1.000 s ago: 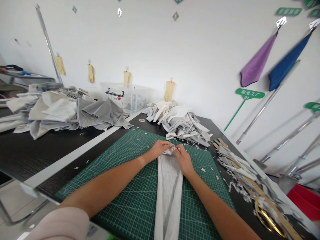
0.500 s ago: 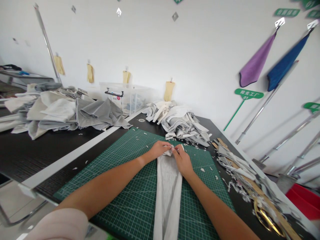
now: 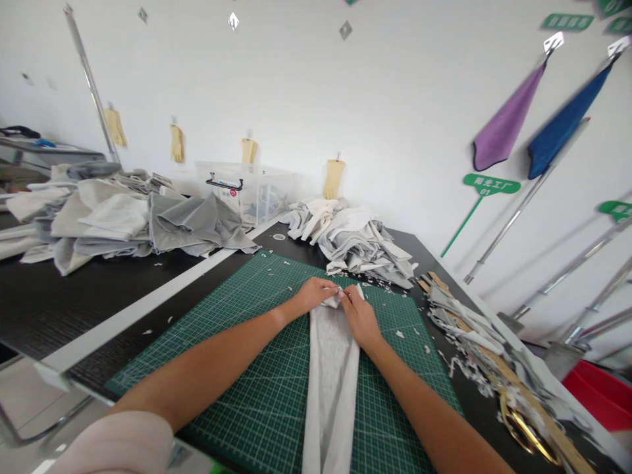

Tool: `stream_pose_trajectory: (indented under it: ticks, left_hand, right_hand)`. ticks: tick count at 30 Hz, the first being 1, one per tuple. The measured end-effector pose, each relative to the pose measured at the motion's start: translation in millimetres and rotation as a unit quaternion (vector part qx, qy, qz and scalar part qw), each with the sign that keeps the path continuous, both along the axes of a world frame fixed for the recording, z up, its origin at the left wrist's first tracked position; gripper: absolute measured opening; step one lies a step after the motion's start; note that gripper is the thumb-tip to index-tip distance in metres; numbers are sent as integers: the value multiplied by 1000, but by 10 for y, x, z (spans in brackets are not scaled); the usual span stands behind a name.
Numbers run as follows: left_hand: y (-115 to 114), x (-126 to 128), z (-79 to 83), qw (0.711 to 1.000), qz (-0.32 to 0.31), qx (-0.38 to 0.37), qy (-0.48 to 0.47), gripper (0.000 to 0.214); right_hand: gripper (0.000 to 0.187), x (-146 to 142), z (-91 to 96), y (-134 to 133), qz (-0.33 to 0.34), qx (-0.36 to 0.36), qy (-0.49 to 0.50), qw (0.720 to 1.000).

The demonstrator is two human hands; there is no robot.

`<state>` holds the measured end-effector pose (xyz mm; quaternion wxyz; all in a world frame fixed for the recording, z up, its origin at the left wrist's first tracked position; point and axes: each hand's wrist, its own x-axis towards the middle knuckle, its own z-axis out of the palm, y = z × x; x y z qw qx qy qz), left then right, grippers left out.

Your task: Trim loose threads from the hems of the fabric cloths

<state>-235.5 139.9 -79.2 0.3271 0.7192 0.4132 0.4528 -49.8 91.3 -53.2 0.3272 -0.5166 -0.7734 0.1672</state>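
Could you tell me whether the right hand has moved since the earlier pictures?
No: the right hand stays on the grey strip, same spot on the green mat.

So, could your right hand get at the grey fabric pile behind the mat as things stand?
Probably yes: the right hand is busy pinching the strip, but the fabric pile lies just beyond it, with only small scraps between.

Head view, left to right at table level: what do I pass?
Grey cloth pile → left hand → strip, its far end pinched by both hands → right hand → scraps → scissors → red bin.
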Motion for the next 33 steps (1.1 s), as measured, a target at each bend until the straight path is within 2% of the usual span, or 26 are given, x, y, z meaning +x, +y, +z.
stream_pose_trajectory:
  ticks: [14,24,33]
  left_hand:
    - [-17,5,11,1000,-7,-7,1,39]
    - [-29,7,16,1000,5,-19,-5,44]
    - [-38,12,38,999,12,-36,20,42]
  right_hand:
    - [39,-1,-4,0,14,12,6,1000]
    - [40,-16,19,9,-9,18,85,996]
    - [48,-46,179,19,-24,1,140,990]
